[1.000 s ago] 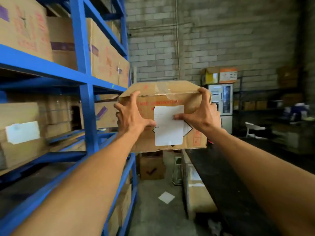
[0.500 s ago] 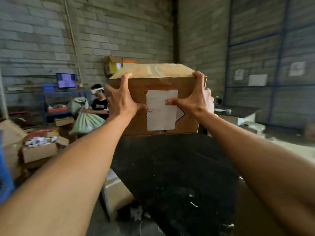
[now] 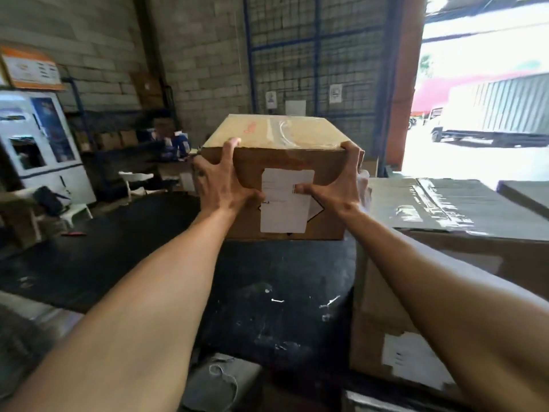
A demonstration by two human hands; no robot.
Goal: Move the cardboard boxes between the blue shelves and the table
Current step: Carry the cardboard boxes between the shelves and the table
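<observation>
A taped cardboard box (image 3: 276, 135) with a white label on its near face is held out in front of me, its bottom at the level of the black table (image 3: 124, 257). My left hand (image 3: 221, 179) grips its left side, fingers over the top edge. My right hand (image 3: 335, 185) grips the right side, thumb across the label. Whether the box rests on the table or hangs just above it I cannot tell. The blue shelves are out of view.
A large taped cardboard box (image 3: 451, 215) stands on the table at the right, close beside the held box. A white machine (image 3: 38, 138) and a white chair (image 3: 133, 179) stand at the back left. An open doorway with a truck (image 3: 490, 114) outside is at the right.
I have turned right, from the blue shelves to the black table, carrying the box in both hands. The box has come down to table level beside the large box.
</observation>
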